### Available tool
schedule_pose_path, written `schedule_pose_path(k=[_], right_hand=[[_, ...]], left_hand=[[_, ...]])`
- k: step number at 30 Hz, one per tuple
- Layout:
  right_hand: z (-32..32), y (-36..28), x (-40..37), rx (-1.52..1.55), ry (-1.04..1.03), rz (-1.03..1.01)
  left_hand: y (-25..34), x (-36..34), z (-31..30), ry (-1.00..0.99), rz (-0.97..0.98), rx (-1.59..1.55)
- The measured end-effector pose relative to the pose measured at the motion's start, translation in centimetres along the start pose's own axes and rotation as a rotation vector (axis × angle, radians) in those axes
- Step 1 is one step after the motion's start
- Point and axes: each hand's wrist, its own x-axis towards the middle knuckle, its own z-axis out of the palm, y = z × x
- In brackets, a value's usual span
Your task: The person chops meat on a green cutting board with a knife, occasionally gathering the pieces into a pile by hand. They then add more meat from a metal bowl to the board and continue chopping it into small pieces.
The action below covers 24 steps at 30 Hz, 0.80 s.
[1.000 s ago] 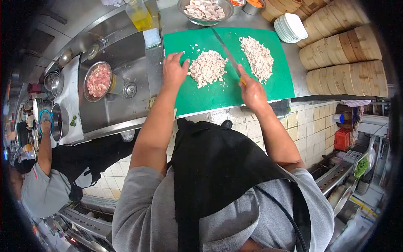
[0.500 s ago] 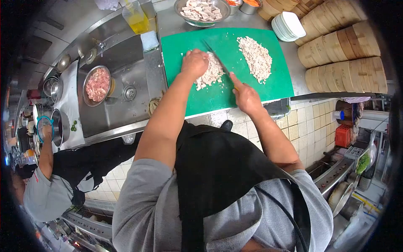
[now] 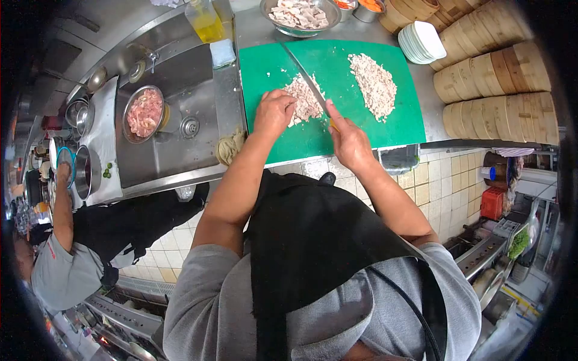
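My right hand (image 3: pixel 349 141) is closed round the handle of a long knife (image 3: pixel 303 72), whose blade points up and left over a green cutting board (image 3: pixel 271 135). Beneath and beside the blade lies a pile of chopped pale meat (image 3: pixel 307 103). At that pile's left edge is my left hand (image 3: pixel 274 112), its fingers curled and pressed together; whether anything is between them is hidden. A second, larger chopped pile (image 3: pixel 374 87) lies on the right half of the board.
A bowl of pale slices (image 3: pixel 300 15) stands behind the board. Stacked white plates (image 3: pixel 420 42) and bamboo steamers (image 3: pixel 500 117) are at right. The sink (image 3: pixel 174 144) at left holds a bowl of pink meat (image 3: pixel 145 112). A co-worker (image 3: pixel 66 265) stands far left.
My left hand has moved off the chopped pile to its left edge and slightly down. The knife has shifted left and is more upright. The whole view has shifted slightly.
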Motion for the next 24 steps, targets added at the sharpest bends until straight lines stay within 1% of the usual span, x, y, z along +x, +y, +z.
schedule_pose_path(k=[1,3,4,5,6,7,9,13,15,16,17,18,19,21,22,24], right_hand=[[0.3,0.4,0.1,0.0,-0.001,0.0],[0.7,1.3,0.6,-0.175,-0.241,0.074],[0.6,1.3,0.8,-0.176,-0.239,0.071],[0.5,1.3,0.8,-0.153,-0.189,0.062],[0.3,1.2,0.7,-0.131,-0.14,0.058],[0.2,1.4,0.7,-0.135,-0.139,0.058],[0.5,1.7,0.6,-0.175,-0.103,0.099],[-0.3,1.4,0.9,-0.201,-0.19,0.112],[-0.5,0.8,0.6,-0.089,-0.021,0.108],[-0.3,1.2,0.6,-0.09,-0.023,0.109],[0.1,2.0,0.8,-0.133,-0.093,0.143],[0.1,1.8,0.9,-0.174,-0.163,0.179],[-0.2,1.7,1.0,-0.174,-0.159,0.178],[-0.6,1.1,0.6,-0.119,-0.109,0.118],[-0.3,0.9,0.3,-0.119,-0.111,0.121],[0.7,0.8,-0.2,0.004,-0.035,-0.013]], left_hand=[[0.1,0.0,0.0,-0.006,-0.017,0.001],[0.3,0.0,0.0,-0.015,-0.03,0.013],[0.3,0.1,-0.1,-0.022,-0.045,0.023],[0.2,0.1,-0.2,-0.02,-0.047,0.024],[0.1,0.0,-0.2,-0.024,-0.031,0.03],[0.1,0.2,-0.2,-0.025,-0.012,0.035],[0.2,0.2,0.0,-0.019,-0.011,0.027],[-0.2,0.0,0.3,0.011,-0.013,0.001],[-0.2,0.0,0.2,-0.006,-0.033,-0.007],[-0.1,-0.1,0.0,-0.027,-0.053,-0.013],[0.2,-0.3,-0.1,-0.028,-0.053,-0.013],[0.7,-0.6,-0.2,0.018,-0.047,-0.011],[1.1,-0.6,-0.4,0.067,-0.037,-0.009],[1.2,-1.0,-1.0,0.06,-0.025,-0.001],[1.2,-1.2,-1.1,0.051,-0.008,0.001],[0.6,-1.4,-1.0,0.017,-0.009,0.002]])
